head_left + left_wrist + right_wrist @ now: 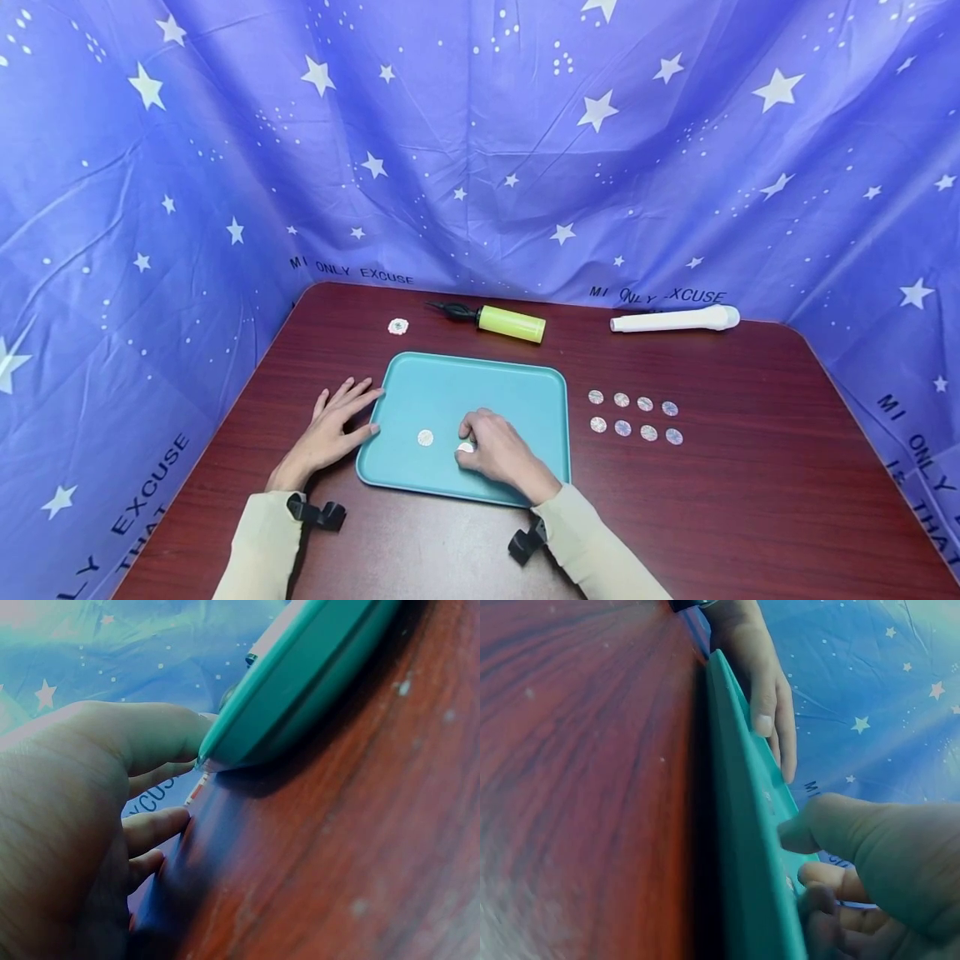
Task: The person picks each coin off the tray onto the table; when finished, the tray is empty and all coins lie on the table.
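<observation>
A turquoise tray point(465, 379) lies on the table, and inside it are two small round silvery discs. One disc point(425, 437) sits in its left half. The other disc point(466, 447) shows between the thumb and curled forefinger of my right hand point(498, 450), low over the tray floor. My left hand point(330, 433) touches the tray's left rim with its fingers spread and extended. The left wrist view has the forefinger at the tray's edge. In the right wrist view the thumb point(799, 834) and forefinger stand close to the tray surface.
Two rows of similar discs point(622, 400) lie right of the tray. Behind it are a yellow-green hand pump point(512, 324) with a black nozzle, a small white scalloped piece point(397, 327) and a long white stick point(667, 320). A blue star-printed curtain point(480, 167) encloses the table.
</observation>
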The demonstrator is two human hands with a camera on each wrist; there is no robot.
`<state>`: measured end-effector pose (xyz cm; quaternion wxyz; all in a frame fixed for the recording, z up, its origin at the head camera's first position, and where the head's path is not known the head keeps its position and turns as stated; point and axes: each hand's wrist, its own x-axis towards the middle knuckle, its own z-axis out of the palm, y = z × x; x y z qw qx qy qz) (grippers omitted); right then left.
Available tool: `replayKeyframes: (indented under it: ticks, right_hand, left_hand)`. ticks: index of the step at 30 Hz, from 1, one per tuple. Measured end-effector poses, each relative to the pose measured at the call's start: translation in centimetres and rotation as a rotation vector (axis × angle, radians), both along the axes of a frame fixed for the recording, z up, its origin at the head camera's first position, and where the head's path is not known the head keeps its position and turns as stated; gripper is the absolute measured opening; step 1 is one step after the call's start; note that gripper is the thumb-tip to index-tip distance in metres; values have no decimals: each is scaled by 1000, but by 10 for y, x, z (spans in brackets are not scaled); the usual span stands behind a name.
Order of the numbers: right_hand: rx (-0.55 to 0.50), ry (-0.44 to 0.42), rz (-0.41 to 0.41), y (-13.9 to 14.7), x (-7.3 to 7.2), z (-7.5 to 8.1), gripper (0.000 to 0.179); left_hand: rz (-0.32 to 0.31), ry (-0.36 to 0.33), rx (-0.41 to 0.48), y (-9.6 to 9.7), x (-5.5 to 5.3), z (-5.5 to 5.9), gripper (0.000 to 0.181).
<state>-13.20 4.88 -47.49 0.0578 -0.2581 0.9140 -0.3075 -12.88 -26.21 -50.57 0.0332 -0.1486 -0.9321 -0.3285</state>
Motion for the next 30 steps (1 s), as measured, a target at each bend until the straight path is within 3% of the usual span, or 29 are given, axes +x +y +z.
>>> replayKeyframes:
  ticks: [6,11,18,30]
  right_hand:
    - [-28,-39,19,7,-2,7,17]
    - [18,-30,44,8,-2,10,21]
    - [31,26,70,6,-2,8,12]
    - [15,-2,80,7,-4,8,12]
  left_hand:
    - [1,-6,-6,0,-2,0,59]
    - [3,-6,-11,0,-2,1,59]
    - [4,-6,-9,0,-1,1,59]
    - [3,-9,-9,0,0,1,60]
